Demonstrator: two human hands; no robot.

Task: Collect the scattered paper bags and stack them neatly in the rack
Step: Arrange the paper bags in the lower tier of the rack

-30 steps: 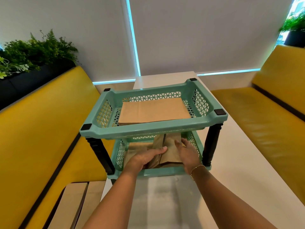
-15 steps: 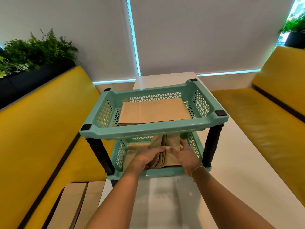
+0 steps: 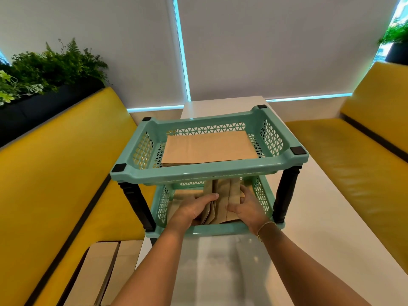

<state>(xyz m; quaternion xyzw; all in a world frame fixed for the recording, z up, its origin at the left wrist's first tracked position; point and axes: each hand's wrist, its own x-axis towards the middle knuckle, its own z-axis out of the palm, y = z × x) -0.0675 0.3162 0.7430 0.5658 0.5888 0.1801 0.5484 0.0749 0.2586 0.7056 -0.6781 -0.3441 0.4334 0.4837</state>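
Two-tier teal rack [image 3: 212, 172], black posts, standing across the middle of the white surface [image 3: 313, 217], its left side at the surface's left edge. Upper tray: flat stack of paper bags [image 3: 209, 147]; lower tray: bundle of folded paper bags [image 3: 223, 203], part upright, gripped between left hand [image 3: 195, 208] on its left side and right hand [image 3: 247, 208] on its right, fingers curled onto the paper. Further flat bags [image 3: 103, 268] lie on the yellow bench [image 3: 44, 195] off the surface's near-left corner.
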